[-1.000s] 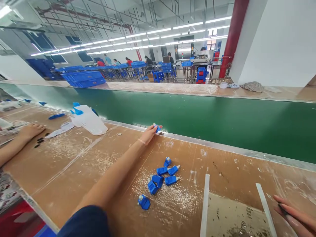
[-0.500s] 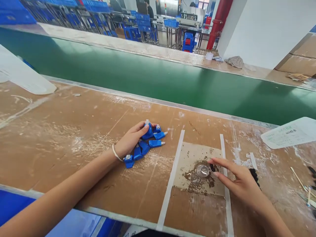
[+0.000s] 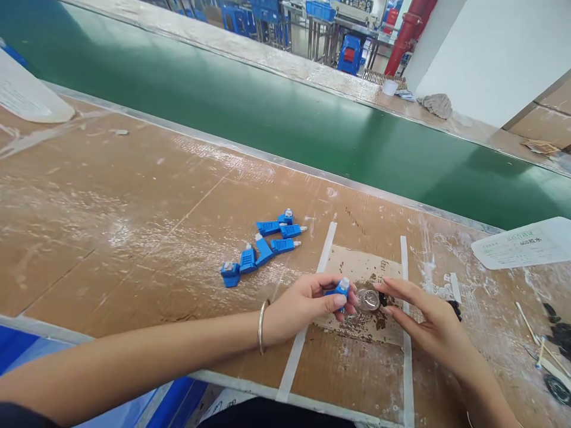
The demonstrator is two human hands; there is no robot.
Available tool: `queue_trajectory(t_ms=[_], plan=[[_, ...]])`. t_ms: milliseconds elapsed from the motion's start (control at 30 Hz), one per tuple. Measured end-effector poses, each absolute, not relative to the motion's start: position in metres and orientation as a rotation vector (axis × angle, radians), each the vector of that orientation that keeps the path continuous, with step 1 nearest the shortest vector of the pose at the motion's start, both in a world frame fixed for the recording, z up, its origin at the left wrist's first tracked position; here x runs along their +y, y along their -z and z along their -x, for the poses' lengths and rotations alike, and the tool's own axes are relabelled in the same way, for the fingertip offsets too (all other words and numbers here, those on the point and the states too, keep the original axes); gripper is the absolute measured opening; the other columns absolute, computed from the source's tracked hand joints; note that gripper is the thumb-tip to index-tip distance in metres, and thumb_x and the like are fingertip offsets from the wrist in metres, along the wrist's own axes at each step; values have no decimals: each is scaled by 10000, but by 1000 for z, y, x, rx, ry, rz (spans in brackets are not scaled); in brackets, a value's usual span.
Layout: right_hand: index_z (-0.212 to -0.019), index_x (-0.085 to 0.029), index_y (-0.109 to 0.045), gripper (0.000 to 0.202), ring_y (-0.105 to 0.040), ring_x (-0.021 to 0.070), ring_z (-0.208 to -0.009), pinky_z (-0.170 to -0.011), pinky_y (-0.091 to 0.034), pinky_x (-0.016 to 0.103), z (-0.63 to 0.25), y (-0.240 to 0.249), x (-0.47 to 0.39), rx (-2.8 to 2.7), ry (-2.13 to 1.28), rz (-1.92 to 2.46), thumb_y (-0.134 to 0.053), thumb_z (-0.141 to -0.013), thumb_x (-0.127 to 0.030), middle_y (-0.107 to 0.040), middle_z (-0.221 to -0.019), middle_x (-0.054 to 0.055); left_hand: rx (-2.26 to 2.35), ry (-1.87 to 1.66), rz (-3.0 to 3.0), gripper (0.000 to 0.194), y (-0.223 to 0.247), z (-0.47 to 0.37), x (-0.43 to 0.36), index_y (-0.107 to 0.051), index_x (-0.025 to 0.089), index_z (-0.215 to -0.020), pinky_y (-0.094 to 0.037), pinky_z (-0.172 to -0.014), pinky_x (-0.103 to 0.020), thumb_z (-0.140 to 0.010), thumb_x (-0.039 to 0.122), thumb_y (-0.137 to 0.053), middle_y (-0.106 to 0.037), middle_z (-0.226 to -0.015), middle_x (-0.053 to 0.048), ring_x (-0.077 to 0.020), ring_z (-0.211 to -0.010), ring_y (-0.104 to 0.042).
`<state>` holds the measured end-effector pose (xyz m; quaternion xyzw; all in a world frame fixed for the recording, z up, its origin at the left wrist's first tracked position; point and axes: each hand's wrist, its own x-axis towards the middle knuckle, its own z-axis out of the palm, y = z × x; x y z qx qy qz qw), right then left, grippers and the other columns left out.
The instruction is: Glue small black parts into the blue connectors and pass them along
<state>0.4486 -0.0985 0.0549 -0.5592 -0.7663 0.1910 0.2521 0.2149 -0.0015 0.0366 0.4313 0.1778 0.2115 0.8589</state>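
Note:
My left hand (image 3: pixel 307 300) pinches one small blue plastic piece (image 3: pixel 339 290) with a white tip, held over a taped square patch (image 3: pixel 357 339) on the brown worktable. My right hand (image 3: pixel 423 315) rests on the patch with its fingertips against a small clear round cap (image 3: pixel 368 299) that sits among dark glue stains. The blue piece is a finger's width left of the cap. Something black (image 3: pixel 455 307) shows under my right palm. A pile of several more blue pieces (image 3: pixel 263 246) lies on the table to the upper left of my left hand.
A green conveyor belt (image 3: pixel 267 113) runs along the far edge of the table. A white paper label (image 3: pixel 521 242) lies at the right, with thin sticks and black bits (image 3: pixel 548 345) beyond it. A white bag (image 3: pixel 27 95) sits at the far left. Blue crates and stools stand in the background.
My left hand left the blue pile with one piece and carried it right, up to the clear cap. My right hand stayed on the patch. The camera tilted further down.

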Motion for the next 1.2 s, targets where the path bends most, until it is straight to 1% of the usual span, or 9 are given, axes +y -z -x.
queue_trajectory(t_ms=[100, 233, 400, 600, 800, 900, 1000, 1100, 1200], plan=[[-1399, -283, -411, 429, -595, 182, -1164, -1034, -485, 367, -448, -54, -99, -2092, -533, 1536, -488, -990, -179, -642, -1242, 25, 387, -511, -862, 280, -22, -214, -1, -683, 158, -992, -490, -710, -266, -783, 333, -743, -668, -911, -66, -161, -834, -622], [-1413, -304, -377, 453, -585, 161, -1172, -1052, -461, 344, -448, -53, -99, -2117, -539, 1552, -486, -994, -172, -630, -1262, 0, 378, -549, -840, 292, -29, -211, 2, -684, 160, -989, -483, -721, -272, -770, 339, -758, -665, -866, -51, -154, -804, -618], [-1393, -292, -407, 398, -589, 157, -1150, -1002, -494, 305, -448, -54, -99, -2174, -420, 1518, -474, -1010, -206, -641, -1234, -6, 410, -504, -817, 342, -32, -212, 3, -661, 139, -995, -464, -739, -298, -762, 366, -764, -689, -826, -62, -145, -734, -599], [-1366, -227, -448, 334, -552, 160, -1178, -1039, -452, 301, -444, -52, -102, -2300, -156, 1556, -438, -1032, -232, -633, -1238, -2, 459, -552, -870, 272, -31, -211, 4, -716, 158, -914, -427, -783, -282, -730, 349, -779, -655, -901, -38, -140, -812, -559], [-1417, -136, -395, 410, -556, 151, -1159, -1129, -336, 321, -437, -51, -102, -2413, 5, 1452, -411, -1010, -94, -628, -1231, 50, 477, -583, -908, 240, -37, -210, 5, -751, 188, -912, -425, -816, -275, -709, 309, -788, -613, -906, -15, -136, -840, -539], [-1456, -156, -352, 469, -552, 150, -1166, -1132, -330, 333, -437, -50, -102, -2403, 22, 1477, -396, -999, -57, -622, -1238, 45, 466, -558, -875, 219, -37, -211, 5, -757, 187, -883, -433, -798, -261, -694, 291, -801, -612, -922, -13, -128, -833, -546], [-1441, -205, -390, 443, -551, 155, -1178, -1090, -384, 308, -438, -53, -105, -2325, 50, 1530, -411, -1011, -104, -637, -1221, 24, 455, -517, -811, 236, -35, -212, 4, -759, 190, -878, -442, -807, -251, -667, 272, -824, -634, -899, -5, -116, -814, -563], [-1386, -242, -449, 394, -590, 141, -1143, -1059, -428, 256, -434, -59, -110, -2079, -129, 1564, -495, -1001, -172, -664, -1184, 6, 439, -428, -729, 302, -33, -212, 2, -751, 185, -923, -452, -834, -265, -646, 265, -839, -673, -815, -2, -117, -784, -593], [-1288, -253, -494, 336, -598, 133, -1143, -1023, -472, 230, -420, -66, -114, -1728, -482, 1410, -549, -974, -146, -676, -1169, 8, 417, -336, -684, 340, -34, -211, 0, -743, 162, -936, -463, -829, -275, -623, 243, -849, -701, -796, -15, -131, -779, -622]])
